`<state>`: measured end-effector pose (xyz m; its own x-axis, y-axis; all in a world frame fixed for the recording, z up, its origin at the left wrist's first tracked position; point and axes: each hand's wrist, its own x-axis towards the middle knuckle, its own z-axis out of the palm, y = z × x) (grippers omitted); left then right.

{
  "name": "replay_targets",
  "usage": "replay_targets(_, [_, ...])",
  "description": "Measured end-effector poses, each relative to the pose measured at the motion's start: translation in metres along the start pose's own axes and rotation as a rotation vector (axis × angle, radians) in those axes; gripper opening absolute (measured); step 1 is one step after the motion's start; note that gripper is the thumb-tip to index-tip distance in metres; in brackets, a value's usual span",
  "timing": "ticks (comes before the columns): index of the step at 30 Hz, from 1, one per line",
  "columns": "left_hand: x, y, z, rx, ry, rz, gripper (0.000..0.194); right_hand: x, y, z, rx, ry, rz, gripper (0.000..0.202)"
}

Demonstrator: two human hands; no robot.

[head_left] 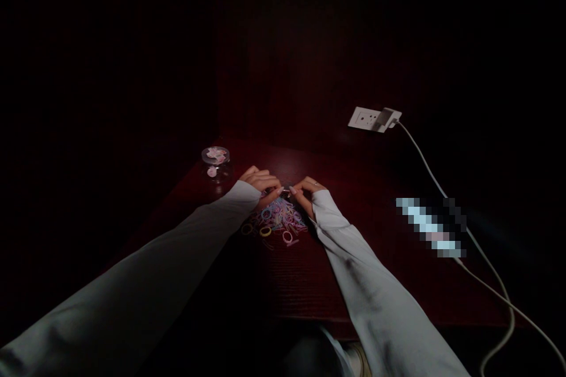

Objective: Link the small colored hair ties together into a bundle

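Observation:
Colourful small hair ties [283, 212] lie in a loose pile on the dark red table, with a yellow one [265, 232] and a pink one [288, 237] at its near edge. Over the far side of the pile, my left hand [263, 184] is closed in a pinch. Facing it, my right hand [307, 189] also pinches with thumb and forefinger. Between the fingertips stretches a thin, pale hair tie [286, 191], mostly hidden by the fingers. To the left stands a clear round jar [216, 168] with a lid and pink stickers.
A white wall socket [366, 119] holds a plugged-in charger [389, 119]. Its white cable [424, 159] runs down on the right to a blurred-out device [428, 227] on the table [300, 288]. The surroundings are very dark.

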<state>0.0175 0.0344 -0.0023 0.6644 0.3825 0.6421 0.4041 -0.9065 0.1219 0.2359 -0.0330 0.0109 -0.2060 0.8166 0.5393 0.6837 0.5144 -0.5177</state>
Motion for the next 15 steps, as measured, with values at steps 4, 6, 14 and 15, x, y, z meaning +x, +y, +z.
replay_targets(4, [0.001,0.001,-0.002,0.061,0.03,-0.001,0.026,0.001,0.003,-0.002,-0.215,-0.004,-0.009,0.026])
replay_targets(6, [0.002,0.003,-0.004,0.102,0.07,-0.046,0.026,0.002,0.003,-0.009,-0.314,0.017,0.012,0.02])
replay_targets(14, [0.005,0.009,-0.012,0.138,0.063,-0.141,0.027,0.003,0.006,-0.021,-0.413,0.056,0.02,0.017])
replay_targets(15, [0.006,0.011,-0.012,0.131,0.051,-0.125,0.027,0.003,0.005,-0.017,-0.398,0.037,0.005,0.018])
